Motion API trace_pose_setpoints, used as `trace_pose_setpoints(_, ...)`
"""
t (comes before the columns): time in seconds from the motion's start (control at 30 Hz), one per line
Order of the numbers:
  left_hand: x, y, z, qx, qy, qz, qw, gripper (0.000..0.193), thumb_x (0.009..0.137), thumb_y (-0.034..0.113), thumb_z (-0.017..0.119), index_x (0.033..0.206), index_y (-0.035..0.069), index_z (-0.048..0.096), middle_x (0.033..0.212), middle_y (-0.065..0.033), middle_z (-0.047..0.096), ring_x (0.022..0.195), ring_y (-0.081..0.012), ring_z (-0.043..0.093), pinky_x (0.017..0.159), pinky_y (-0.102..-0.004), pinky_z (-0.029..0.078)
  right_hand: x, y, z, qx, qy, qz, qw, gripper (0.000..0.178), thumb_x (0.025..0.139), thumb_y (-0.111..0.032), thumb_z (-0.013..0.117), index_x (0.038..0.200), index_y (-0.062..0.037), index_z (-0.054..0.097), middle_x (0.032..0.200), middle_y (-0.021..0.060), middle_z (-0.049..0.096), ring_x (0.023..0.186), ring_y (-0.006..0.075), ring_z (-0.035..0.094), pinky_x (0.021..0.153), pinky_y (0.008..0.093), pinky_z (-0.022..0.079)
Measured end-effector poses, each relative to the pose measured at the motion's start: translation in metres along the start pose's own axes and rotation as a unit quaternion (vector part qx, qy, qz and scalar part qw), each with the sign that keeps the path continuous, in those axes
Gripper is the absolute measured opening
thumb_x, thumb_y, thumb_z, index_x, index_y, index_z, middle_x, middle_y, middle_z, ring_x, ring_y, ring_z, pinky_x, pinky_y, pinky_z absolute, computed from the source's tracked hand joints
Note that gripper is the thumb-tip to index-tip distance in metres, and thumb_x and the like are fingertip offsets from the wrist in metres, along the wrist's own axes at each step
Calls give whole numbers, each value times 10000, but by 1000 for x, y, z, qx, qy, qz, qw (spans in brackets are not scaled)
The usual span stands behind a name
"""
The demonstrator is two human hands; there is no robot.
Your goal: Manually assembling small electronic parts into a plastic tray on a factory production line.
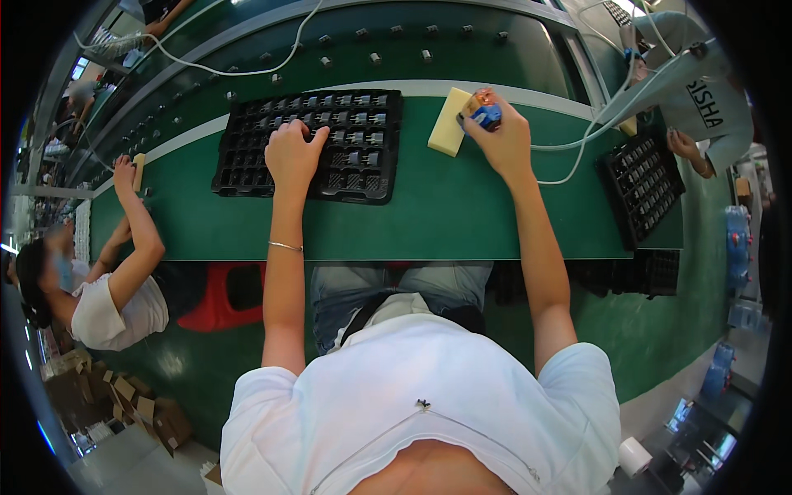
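A black plastic tray (363, 186) lies on the green bench in front of me, with small metal-looking parts in many of its pockets. My left hand (293, 153) rests over the middle of the tray, thumb spread from the bent fingers, and no part shows between them. To the right, my right hand (505, 136) is closed around a small blue and orange object (483, 109) whose kind I cannot make out. It is held at the right edge of a pale yellow block (448, 124), which looks like a sponge; whether they touch is unclear.
Beyond the bench runs a dark green strip (404, 62) dotted with small metal parts. White cables (569, 173) cross at the right. A co-worker's hand (685, 144) is near a second black tray (639, 186); another person (115, 289) works at the left. A red stool (216, 305) stands below.
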State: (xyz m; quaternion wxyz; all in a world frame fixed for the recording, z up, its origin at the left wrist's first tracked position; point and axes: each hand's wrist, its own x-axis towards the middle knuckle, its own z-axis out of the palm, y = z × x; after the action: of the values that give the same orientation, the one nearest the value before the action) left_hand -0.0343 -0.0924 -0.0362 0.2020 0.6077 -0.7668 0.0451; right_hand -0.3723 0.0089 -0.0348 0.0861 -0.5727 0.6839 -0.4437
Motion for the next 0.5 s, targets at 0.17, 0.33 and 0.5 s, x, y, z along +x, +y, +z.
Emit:
trace_pose_setpoints(0.17, -2, 3, 1, -35, 16, -11, 999, 377, 820, 406, 740, 766, 42, 656, 815, -102, 649, 776, -309, 638, 667, -428, 503, -5, -14, 9, -31, 31, -44, 998, 440, 749, -292, 767, 1066, -2, 672, 870, 120, 667, 692, 241, 657, 674, 336, 535)
trace_pose_setpoints(0.33, -4, 5, -1, -54, 17, -6, 998, 305, 832, 323, 741, 764, 39, 650, 817, -88, 651, 738, -295, 630, 637, -416, 482, -6, -12, 11, -30, 31, -38, 998, 435, 754, -286, 767, 1072, -4, 674, 871, 118, 668, 682, 224, 655, 664, 328, 534)
trace_pose_setpoints(0.5, -4, 0, 0, -134, 12, -41, 990, 241, 847, 245, 731, 769, 37, 636, 778, -92, 635, 692, -283, 620, 627, -403, 471, -7, -16, 11, -29, 28, -25, 999, 440, 754, -287, 770, 1076, -3, 678, 880, 118, 675, 689, 226, 661, 667, 327, 537)
